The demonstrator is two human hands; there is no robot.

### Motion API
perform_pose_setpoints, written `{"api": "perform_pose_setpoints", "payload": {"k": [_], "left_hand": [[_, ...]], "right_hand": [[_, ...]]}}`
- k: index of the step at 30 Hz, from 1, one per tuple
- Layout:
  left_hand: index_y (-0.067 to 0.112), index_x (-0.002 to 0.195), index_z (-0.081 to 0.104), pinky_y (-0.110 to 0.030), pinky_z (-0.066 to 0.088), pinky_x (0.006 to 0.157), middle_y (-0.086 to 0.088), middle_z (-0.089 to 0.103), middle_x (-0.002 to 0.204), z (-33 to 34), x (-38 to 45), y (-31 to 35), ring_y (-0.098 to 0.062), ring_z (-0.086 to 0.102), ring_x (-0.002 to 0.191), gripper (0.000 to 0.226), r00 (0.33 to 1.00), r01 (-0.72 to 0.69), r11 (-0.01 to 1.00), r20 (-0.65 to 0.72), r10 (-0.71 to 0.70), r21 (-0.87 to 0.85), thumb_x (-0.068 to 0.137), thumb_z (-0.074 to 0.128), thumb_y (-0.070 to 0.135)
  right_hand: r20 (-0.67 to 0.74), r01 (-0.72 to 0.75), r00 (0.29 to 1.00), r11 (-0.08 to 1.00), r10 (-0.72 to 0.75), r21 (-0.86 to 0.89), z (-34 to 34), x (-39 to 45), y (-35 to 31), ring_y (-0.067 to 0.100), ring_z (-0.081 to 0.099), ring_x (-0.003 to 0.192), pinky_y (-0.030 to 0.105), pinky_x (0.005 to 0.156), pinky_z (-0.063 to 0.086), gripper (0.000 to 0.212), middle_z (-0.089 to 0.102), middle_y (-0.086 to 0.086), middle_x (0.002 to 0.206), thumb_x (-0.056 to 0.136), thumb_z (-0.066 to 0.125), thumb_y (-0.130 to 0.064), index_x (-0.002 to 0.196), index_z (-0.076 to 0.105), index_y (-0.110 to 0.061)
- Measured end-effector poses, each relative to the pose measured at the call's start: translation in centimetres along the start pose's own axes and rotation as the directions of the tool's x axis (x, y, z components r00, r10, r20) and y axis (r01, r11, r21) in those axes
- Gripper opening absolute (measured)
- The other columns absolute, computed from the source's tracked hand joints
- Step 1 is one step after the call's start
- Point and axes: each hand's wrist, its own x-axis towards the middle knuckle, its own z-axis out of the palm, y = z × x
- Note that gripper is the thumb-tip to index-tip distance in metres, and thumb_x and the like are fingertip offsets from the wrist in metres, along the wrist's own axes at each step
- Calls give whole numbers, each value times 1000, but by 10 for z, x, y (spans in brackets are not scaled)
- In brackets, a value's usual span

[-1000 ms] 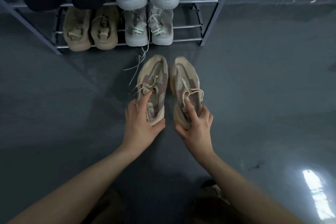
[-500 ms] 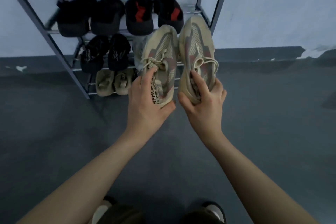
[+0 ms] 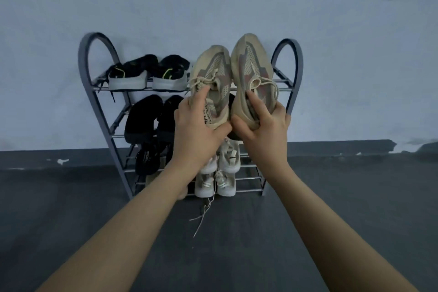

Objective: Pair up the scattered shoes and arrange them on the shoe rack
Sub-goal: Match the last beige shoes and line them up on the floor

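Both my bare forearms reach forward and upward from the lower corners, converging toward the middle. My left hand [image 3: 198,125] is curled closed, thumb stretched out to the right, index finger hooked upward, back of the hand facing me. My right hand [image 3: 262,127] is clenched too, thumb pointing left, index finger raised. The two thumbs nearly meet, and both wrists are bent slightly back.
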Motion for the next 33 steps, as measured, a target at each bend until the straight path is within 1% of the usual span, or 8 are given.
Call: {"api": "perform_pose_setpoints", "payload": {"k": [5,8,12,16,19,22,26,33], "left_hand": [[32,138,32,-44,39,101,-8,46,129,15,71,-12,-25,43,119,82,999,44,998,2,-44,-52,66,70,36],[28,140,31,-43,35,101,-12,47,126,27,103,-20,-28,39,117,82,998,65,998,-21,-65,9,69,71,33],[33,141,27,-43,35,98,-14,48,123,43,142,-33,-32,39,113,82,995,96,995,-1,-96,39,70,68,36],[32,141,28,-42,35,101,-16,41,126,62,161,-41,-33,38,116,78,988,151,988,13,-151,17,74,67,34],[27,140,28,-37,35,101,-15,34,126,74,157,-42,-30,37,116,75,990,132,991,36,-133,23,76,68,33],[22,141,28,-40,34,103,-16,35,129,82,150,-47,-30,36,119,76,997,70,994,22,-73,88,78,68,31],[19,138,33,-38,32,101,-15,38,128,82,148,-47,-29,38,118,72,998,46,997,-56,-42,60,77,71,26],[17,137,38,-39,32,97,-14,37,127,83,149,-49,-31,42,112,66,998,-9,988,-60,18,156,79,69,26]], "right_hand": [[-5,-11,1000,999,11,46,23,61,7,34,34,117,47,100,37,50,39,16,127,79,64,-41,127,49,-37],[-6,-4,1000,1000,4,6,35,92,14,33,33,117,42,99,36,50,40,14,127,79,64,-41,127,50,-36],[-5,5,1000,1000,-5,-9,51,135,26,32,38,115,46,98,37,52,47,10,125,78,62,-43,128,50,-37],[-23,-19,1000,987,16,-162,71,153,45,33,42,113,46,100,23,51,50,10,123,78,60,-49,127,50,-39],[-15,-64,998,980,62,-190,82,153,57,34,40,117,46,100,19,51,50,12,125,78,59,-52,127,51,-38],[5,-68,998,978,70,-196,85,158,63,33,41,117,45,98,21,48,53,11,122,77,59,-54,123,54,-39],[15,-31,999,973,35,-228,89,160,60,34,41,116,42,96,20,49,52,12,124,79,58,-56,124,55,-38],[47,-35,998,967,48,-254,89,165,61,34,41,115,41,95,21,48,52,12,125,79,58,-56,123,57,-36]]}}
